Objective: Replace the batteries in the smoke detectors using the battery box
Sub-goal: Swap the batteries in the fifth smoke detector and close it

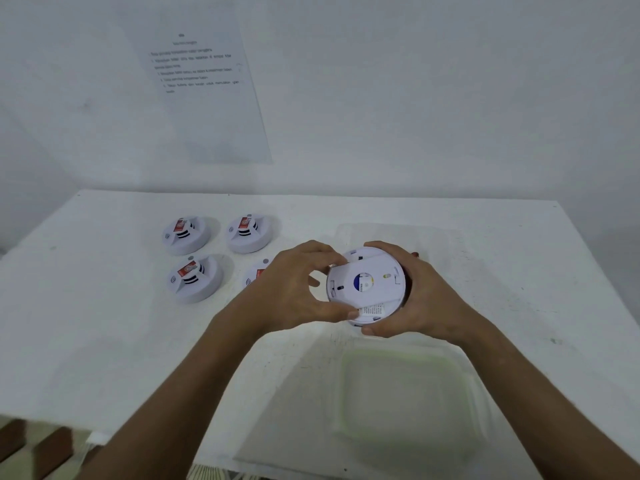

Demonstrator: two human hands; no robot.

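soft even light, faint shadows, wide-angle bend (edges blurred)

Four detectors (187, 235) crowd table (86, 323) left; box (412, 393) blocks near-right; far-right open.

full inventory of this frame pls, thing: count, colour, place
held smoke detector: 1, white, back side up with a blue-yellow round sticker, above the table centre
smoke detectors on table: 4, white with red labels, grouped left of centre; the near-right one partly hidden by the left hand
plastic box: 1, translucent with greenish rim, near right
table: 1, white
printed sheet: 1, white, on wall, text unreadable
left hand: 1, grips detector's left rim
right hand: 1, grips detector's right rim
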